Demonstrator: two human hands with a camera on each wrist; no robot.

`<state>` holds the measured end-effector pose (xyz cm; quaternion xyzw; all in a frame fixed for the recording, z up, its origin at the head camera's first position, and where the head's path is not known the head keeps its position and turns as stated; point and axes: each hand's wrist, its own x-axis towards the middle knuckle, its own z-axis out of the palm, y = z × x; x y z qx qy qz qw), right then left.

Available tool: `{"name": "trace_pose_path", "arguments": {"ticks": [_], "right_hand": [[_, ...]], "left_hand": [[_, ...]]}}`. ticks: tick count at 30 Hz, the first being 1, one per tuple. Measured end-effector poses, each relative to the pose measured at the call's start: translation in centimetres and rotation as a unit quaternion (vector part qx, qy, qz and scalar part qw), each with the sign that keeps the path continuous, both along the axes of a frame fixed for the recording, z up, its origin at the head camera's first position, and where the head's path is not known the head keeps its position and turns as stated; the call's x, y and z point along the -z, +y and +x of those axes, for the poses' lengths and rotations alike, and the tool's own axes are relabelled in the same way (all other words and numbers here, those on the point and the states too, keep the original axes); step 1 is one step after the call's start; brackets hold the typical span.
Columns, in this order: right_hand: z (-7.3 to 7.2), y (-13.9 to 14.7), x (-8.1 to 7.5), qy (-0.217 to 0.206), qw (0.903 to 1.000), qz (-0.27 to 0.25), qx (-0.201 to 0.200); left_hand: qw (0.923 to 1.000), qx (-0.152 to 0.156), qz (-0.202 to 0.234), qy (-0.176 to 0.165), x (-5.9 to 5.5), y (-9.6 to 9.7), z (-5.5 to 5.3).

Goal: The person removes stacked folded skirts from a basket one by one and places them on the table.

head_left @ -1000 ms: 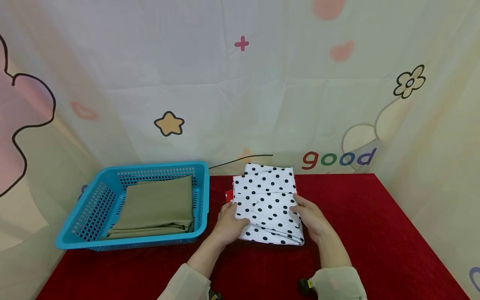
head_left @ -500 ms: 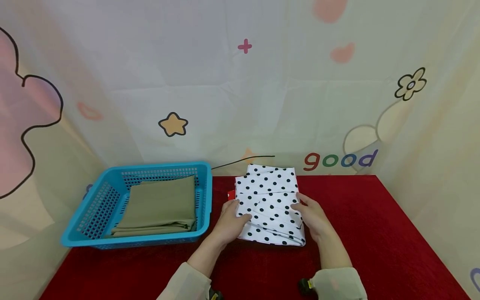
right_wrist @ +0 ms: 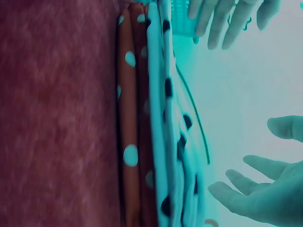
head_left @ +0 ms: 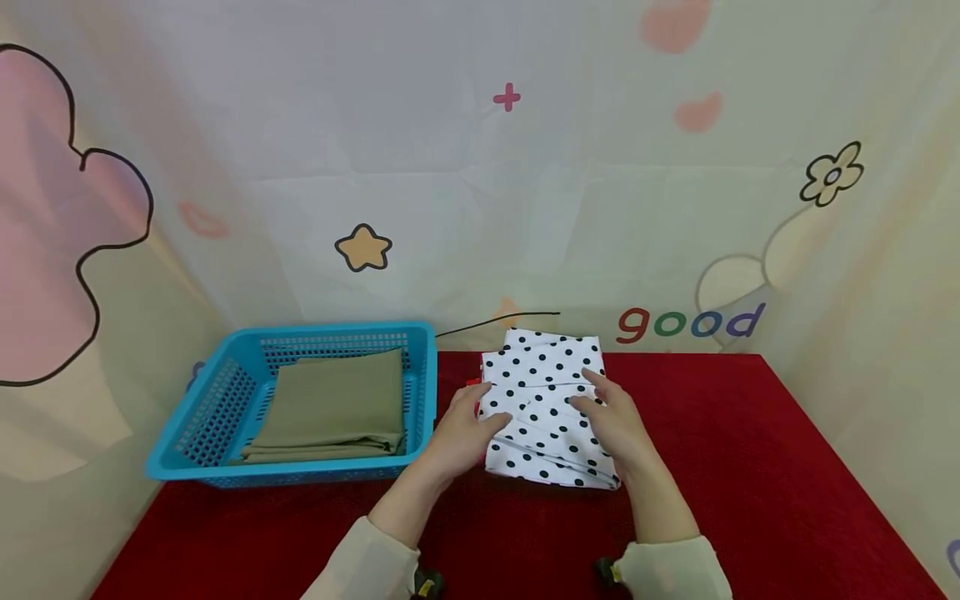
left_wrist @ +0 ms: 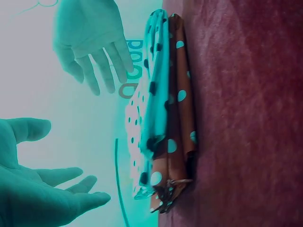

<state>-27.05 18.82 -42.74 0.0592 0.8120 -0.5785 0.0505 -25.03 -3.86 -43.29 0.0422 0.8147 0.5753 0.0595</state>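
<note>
A folded white cloth with black dots (head_left: pixel 551 429) lies on top of a folded red cloth with white dots (left_wrist: pixel 182 120), which the head view shows only as a sliver at the left. Both wrist views show the two layers edge-on. My left hand (head_left: pixel 459 433) hovers over the left side of the stack, thumb spread from loosely extended fingers. Above its right side is my right hand (head_left: pixel 618 421), likewise spread. Neither holds anything, and the wrist views show gaps between the hands and the fabric.
A blue plastic basket (head_left: pixel 292 475) stands to the left, with a folded olive cloth (head_left: pixel 333 396) in it. Dark red fabric (head_left: pixel 705 467) covers the table. A printed curtain (head_left: pixel 450 225) hangs right behind the table's back edge.
Both hands have lifted from the sides of the dotted stack, where they were touching it, and now float above it. The head view has turned slightly left.
</note>
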Motion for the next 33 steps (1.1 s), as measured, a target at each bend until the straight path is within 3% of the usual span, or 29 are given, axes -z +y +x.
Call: {"name": "trace_pose_path", "arguments": {"ticks": [9,14,18,26,33], "right_hand": [[0.2,-1.3,-0.8,0.033,0.9982,-0.041,-0.028],[0.2,-2.4,-1.3,0.045,0.9968,-0.046,-0.047],[0.0,-3.9,-1.9,0.049,0.9953,-0.057,-0.062],[-0.3,-7.1,-2.5,0.052,0.992,-0.063,-0.096],[0.1,-9.9,-2.5,0.058,0.9877,-0.072,-0.127]], "left_hand": [[0.9987,0.022,0.007,0.046,-2.5,-1.8,0.2],[0.9983,0.002,-0.01,0.057,-3.6,-3.7,0.2],[0.9986,-0.01,-0.02,0.049,-3.9,-6.0,0.2],[0.999,-0.005,-0.03,0.033,-3.6,-11.0,0.6],[0.9985,-0.015,-0.048,0.022,-3.6,-13.7,1.2]]}}
